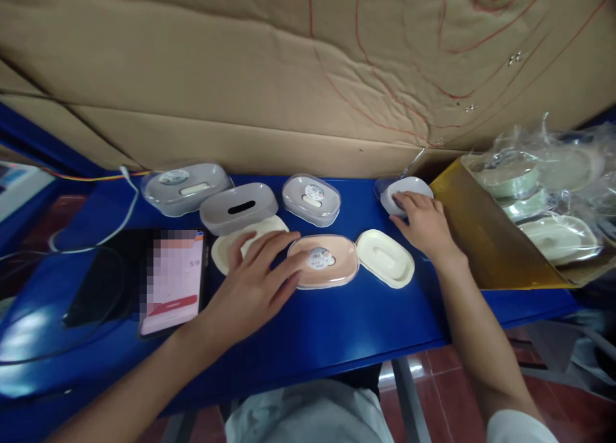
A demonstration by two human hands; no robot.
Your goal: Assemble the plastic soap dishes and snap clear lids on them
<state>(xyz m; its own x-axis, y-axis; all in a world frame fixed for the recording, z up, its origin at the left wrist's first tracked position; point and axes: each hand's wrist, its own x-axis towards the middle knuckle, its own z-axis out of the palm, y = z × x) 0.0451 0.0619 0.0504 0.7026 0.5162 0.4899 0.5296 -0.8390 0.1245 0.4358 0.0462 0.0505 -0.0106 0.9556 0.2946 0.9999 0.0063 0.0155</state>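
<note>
My left hand (257, 279) lies with fingers spread over a cream oval soap dish piece (224, 253) and the left end of a peach soap box (332, 269), which has a clear cover and a round sticker. My right hand (423, 221) reaches to the back right, its thumb and fingers closed round a small grey soap dish (407, 189). Between the hands rests a cream soap dish tray (385, 257), touching or nearly touching the peach box. Behind are a grey soap box with a clear cover (312, 202), a grey slotted dish (240, 207) and another covered grey box (187, 189).
A cardboard box (500, 237) at the right holds several plastic-wrapped green and cream dishes (553, 237). On the left, a lit phone (176, 282) and a white cable (128, 205) lie on the blue table (327, 347). A cardboard wall (216, 77) stands behind.
</note>
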